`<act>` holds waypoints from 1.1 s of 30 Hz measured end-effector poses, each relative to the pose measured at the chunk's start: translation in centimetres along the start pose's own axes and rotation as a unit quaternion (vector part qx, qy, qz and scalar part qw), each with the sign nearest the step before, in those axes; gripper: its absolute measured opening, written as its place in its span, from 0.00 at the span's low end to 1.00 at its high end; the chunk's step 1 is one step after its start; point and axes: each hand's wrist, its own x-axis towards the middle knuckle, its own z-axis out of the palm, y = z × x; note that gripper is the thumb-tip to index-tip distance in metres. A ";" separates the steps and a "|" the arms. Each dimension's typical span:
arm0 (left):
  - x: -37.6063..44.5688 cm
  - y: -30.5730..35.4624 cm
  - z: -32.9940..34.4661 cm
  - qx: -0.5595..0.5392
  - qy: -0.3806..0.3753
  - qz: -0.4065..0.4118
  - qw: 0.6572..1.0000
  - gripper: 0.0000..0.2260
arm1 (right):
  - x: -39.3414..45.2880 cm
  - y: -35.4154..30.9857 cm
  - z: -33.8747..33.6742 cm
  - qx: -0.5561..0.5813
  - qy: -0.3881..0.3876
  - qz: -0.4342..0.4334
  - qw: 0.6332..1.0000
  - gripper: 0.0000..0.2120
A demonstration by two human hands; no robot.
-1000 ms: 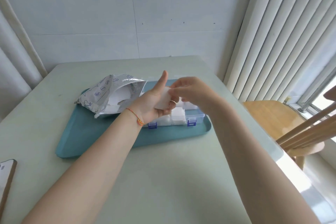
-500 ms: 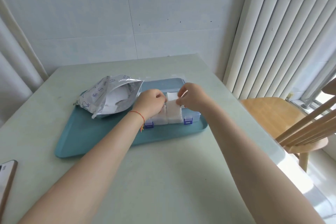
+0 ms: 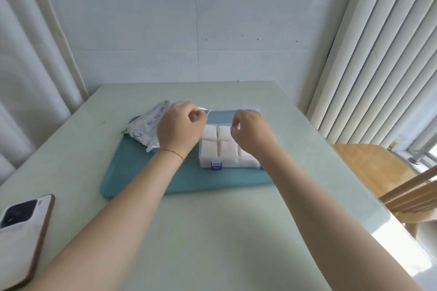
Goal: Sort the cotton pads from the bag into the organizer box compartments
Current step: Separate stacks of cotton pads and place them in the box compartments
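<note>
The clear organizer box point(image 3: 233, 164) with blue latches stands on a teal tray point(image 3: 142, 172). White cotton pads point(image 3: 227, 147) fill its visible compartments. Its transparent lid point(image 3: 222, 116) is raised at the back. My left hand point(image 3: 179, 127) has curled fingers that pinch the lid's left corner. My right hand point(image 3: 253, 132) has curled fingers on the lid's right side and hides the box's right part. The silver printed bag point(image 3: 147, 125) lies on the tray left of the box, partly behind my left hand, with white pads showing at its mouth.
A phone point(image 3: 21, 231) lies face down at the table's near left edge. A wooden chair point(image 3: 378, 168) stands to the right of the table. The wall is behind and vertical blinds hang at the right.
A pad held between both hands went down into the box. Both hands then rose to the lid at the back. The camera tilted up.
</note>
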 end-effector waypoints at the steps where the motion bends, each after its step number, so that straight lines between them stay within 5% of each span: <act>1: 0.4 -1.1 -0.9 0.023 0.012 -0.012 1.000 0.05 | 0.3 -1.3 0.2 0.023 -0.002 -0.006 1.000 0.08; 5: 1.4 -6.1 -3.7 0.133 -0.127 -0.102 0.978 0.13 | 1.5 -7.1 2.2 0.181 -0.098 0.014 0.978 0.10; 8: 1.9 -7.9 -4.6 0.069 -0.111 -0.114 0.985 0.01 | 2.7 -10.0 4.3 0.364 -0.187 0.137 0.902 0.10; 13: 1.8 -9.4 -5.0 -0.019 -0.107 -0.121 0.987 0.04 | 4.4 -13.5 7.5 0.422 -0.214 0.238 0.848 0.06; 17: 1.7 -10.2 -4.9 -0.066 -0.101 -0.095 0.988 0.04 | 5.5 -14.8 8.0 0.547 -0.195 0.325 0.747 0.08; 20: 1.7 -10.7 -4.8 -0.096 -0.112 -0.086 0.985 0.06 | 5.5 -15.1 8.3 0.484 -0.233 0.305 0.787 0.08; 22: 1.8 -11.1 -4.8 -0.102 -0.116 -0.089 0.984 0.07 | 5.7 -14.8 9.0 0.398 -0.238 0.259 0.847 0.12; 25: 1.9 -11.5 -4.9 -0.112 -0.112 -0.094 0.983 0.05 | 6.1 -14.2 9.7 0.124 -0.179 0.128 0.968 0.21; 29: 2.1 -11.3 -4.9 -0.129 -0.113 -0.101 0.980 0.04 | 5.6 -14.4 9.5 -0.053 -0.205 0.011 0.977 0.30; 33: 2.1 -11.4 -5.1 -0.122 -0.112 -0.116 0.979 0.02 | 5.1 -14.8 8.2 -0.051 -0.225 -0.009 0.973 0.25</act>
